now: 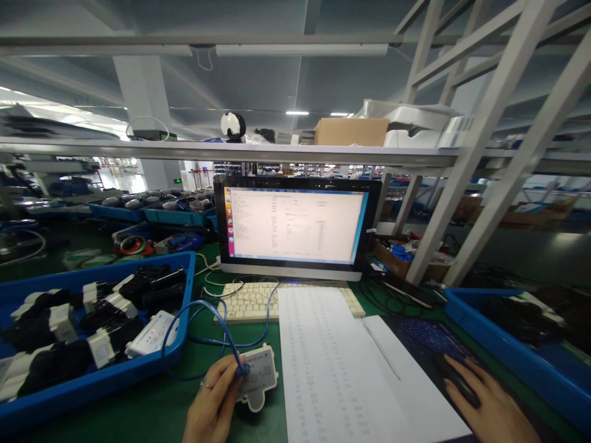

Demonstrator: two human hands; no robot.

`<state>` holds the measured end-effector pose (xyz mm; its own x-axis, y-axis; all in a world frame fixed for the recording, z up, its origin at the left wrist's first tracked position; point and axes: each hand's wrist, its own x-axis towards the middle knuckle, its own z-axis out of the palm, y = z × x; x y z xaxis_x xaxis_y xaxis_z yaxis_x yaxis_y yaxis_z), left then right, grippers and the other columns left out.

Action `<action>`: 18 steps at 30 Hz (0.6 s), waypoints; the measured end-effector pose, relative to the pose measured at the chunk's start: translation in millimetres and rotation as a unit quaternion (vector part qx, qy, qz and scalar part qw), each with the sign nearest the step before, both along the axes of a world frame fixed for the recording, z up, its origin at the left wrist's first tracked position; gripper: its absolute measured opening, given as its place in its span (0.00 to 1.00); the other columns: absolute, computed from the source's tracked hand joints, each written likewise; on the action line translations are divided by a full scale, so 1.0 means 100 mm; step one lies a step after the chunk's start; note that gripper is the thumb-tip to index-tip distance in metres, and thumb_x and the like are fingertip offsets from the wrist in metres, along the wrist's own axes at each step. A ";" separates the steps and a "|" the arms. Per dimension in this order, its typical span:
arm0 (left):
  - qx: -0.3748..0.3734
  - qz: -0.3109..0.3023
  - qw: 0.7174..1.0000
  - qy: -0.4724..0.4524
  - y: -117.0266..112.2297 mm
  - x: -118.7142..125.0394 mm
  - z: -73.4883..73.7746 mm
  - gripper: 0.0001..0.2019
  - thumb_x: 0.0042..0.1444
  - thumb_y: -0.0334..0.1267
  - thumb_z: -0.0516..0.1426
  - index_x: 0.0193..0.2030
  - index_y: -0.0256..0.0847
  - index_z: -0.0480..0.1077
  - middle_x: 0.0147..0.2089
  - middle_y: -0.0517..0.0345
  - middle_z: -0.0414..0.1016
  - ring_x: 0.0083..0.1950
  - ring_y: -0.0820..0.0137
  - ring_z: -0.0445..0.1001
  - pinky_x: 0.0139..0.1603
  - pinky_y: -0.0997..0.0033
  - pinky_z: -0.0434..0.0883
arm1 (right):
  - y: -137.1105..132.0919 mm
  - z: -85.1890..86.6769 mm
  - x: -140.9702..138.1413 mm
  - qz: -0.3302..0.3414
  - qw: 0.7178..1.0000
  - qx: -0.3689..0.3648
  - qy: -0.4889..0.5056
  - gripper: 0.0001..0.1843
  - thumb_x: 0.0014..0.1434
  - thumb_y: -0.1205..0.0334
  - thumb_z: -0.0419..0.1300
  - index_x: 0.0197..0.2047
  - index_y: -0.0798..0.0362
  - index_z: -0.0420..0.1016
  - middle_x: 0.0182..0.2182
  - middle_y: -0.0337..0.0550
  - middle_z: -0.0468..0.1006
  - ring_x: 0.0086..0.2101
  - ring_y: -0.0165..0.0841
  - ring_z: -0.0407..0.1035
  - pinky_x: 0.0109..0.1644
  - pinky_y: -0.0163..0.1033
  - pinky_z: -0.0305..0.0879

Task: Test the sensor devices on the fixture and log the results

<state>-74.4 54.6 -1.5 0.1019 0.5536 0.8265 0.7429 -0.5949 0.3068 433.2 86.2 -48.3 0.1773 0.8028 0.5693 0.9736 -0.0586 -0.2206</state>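
Note:
My left hand (212,400) is closed at the end of a blue cable (225,320), its fingertips at the left edge of a small grey-and-white plastic device (261,374) with printed markings. The cable end meets the device's face; whether it is plugged in is hidden by my fingers. My right hand (489,400) rests over a black computer mouse (462,384) on a dark mouse pad (427,335). Printed paper sheets (318,363) lie between my hands, partly over a cream keyboard (249,298). A pen-like thin stick (383,351) lies on the paper.
Behind the keyboard stands a lit monitor (295,227). A blue bin (191,295) with several black-and-white parts is at the left; another blue bin (508,344) borders the right. A shelf (277,151) crosses above, with slanted metal posts (480,141) at the right.

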 end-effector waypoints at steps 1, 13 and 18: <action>-0.001 0.001 1.000 -0.001 0.00 0.01 0.01 0.17 0.61 0.36 0.51 0.57 0.46 0.64 0.48 0.54 0.75 0.48 0.67 0.75 0.49 0.75 0.73 | 0.00 0.01 -0.01 -0.002 1.000 0.001 0.000 0.31 0.56 0.43 0.44 0.52 0.53 0.72 0.50 0.54 0.68 0.47 0.50 0.67 0.45 0.53 0.67; -0.130 0.153 0.967 -0.154 -0.29 -0.33 -0.05 0.19 0.56 0.50 0.54 0.49 0.40 0.68 0.39 0.53 0.75 0.30 0.69 0.78 0.29 0.77 0.76 | -0.08 0.23 -0.25 -0.035 0.999 0.017 -0.003 0.29 0.57 0.45 0.45 0.52 0.55 0.70 0.50 0.55 0.67 0.48 0.50 0.64 0.48 0.53 0.64; -0.236 0.207 0.948 -0.055 -0.39 -0.65 -0.25 0.23 0.54 0.56 0.51 0.49 0.44 0.70 0.36 0.55 0.74 0.27 0.67 0.76 0.21 0.74 0.73 | -0.19 0.50 -0.44 -0.012 0.993 0.117 -0.023 0.22 0.58 0.51 0.46 0.45 0.54 0.72 0.45 0.54 0.70 0.49 0.48 0.61 0.53 0.52 0.58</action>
<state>-139.8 16.0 -26.0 -0.2771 0.8378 0.4705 0.8304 -0.0375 0.5559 389.7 67.2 1.6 0.1638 0.6442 0.7471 0.9819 -0.0338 -0.1862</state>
